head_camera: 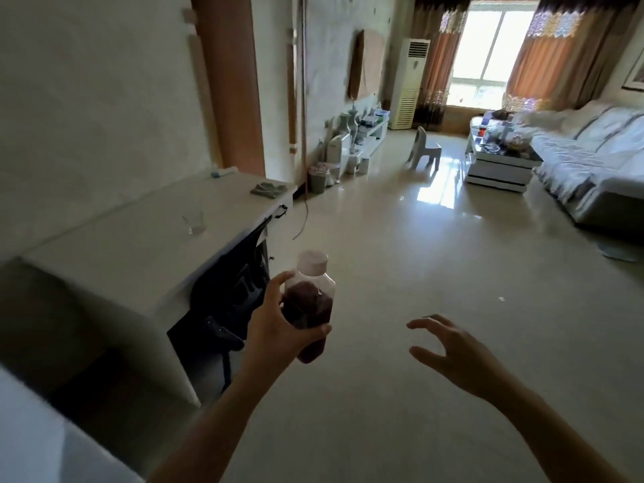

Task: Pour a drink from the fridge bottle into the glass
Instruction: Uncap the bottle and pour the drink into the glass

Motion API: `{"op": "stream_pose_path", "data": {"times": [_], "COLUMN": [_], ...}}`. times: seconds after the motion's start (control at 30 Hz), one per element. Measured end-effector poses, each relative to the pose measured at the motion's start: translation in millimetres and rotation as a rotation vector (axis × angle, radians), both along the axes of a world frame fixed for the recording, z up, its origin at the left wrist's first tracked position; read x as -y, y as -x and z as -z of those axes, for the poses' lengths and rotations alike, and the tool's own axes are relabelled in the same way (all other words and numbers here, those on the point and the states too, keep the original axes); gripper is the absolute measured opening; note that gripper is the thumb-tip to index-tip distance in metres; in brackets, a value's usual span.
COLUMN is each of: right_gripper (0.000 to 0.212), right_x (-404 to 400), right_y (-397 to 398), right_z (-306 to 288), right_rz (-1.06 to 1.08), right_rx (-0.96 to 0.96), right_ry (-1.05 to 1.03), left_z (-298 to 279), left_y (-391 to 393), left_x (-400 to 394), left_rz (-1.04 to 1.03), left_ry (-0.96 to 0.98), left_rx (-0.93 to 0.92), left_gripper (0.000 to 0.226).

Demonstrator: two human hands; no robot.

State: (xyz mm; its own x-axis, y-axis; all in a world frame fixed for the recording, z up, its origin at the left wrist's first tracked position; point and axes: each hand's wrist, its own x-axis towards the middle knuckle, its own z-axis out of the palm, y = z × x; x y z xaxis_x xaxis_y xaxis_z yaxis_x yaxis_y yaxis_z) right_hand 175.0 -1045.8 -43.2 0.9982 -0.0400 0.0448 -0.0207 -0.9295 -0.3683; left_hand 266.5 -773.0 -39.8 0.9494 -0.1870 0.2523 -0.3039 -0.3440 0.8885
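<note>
Left hand (275,325) grips one capped bottle (309,301), frame centre; right hand (453,353) empty, fingers spread; one glass (194,221) on counter (132,245), left.

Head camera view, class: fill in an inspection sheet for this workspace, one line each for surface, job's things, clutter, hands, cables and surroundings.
Surface: white countertop along the left wall.
Job's things: empty glass upright on the countertop; capped bottle of dark red drink, held over the floor.
Clutter: grey cloth on the countertop's far end.
Hands: left hand grips the bottle; right hand open, holds nothing.
Cables: one cord hanging past the countertop's end.
Surroundings: sofa, coffee table, small chair, curtained window.
</note>
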Motion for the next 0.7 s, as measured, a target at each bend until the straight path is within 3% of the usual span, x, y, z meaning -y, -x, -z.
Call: {"op": "stream_pose_path", "data": {"times": [0.2, 0.43, 0.7], "right_gripper": [0.052, 0.057, 0.040], "right_x": [34, 13, -11], "right_y": [-144, -289, -446], "right_z": [-8, -13, -30], "right_rz": [-0.237, -0.453, -0.559], "right_rx": [-0.020, -0.049, -0.044], "right_ry": [0.026, 0.014, 0.003], "left_z": [-3, 13, 22], "left_y": [-75, -161, -304], "left_x": [22, 11, 11], "left_rz": [-0.207, -0.419, -0.526], "left_ry": [-0.042, -0.065, -0.130], "left_rx": [-0.011, -0.031, 0.033], "left_gripper": [0.091, 0.089, 0.088]}}
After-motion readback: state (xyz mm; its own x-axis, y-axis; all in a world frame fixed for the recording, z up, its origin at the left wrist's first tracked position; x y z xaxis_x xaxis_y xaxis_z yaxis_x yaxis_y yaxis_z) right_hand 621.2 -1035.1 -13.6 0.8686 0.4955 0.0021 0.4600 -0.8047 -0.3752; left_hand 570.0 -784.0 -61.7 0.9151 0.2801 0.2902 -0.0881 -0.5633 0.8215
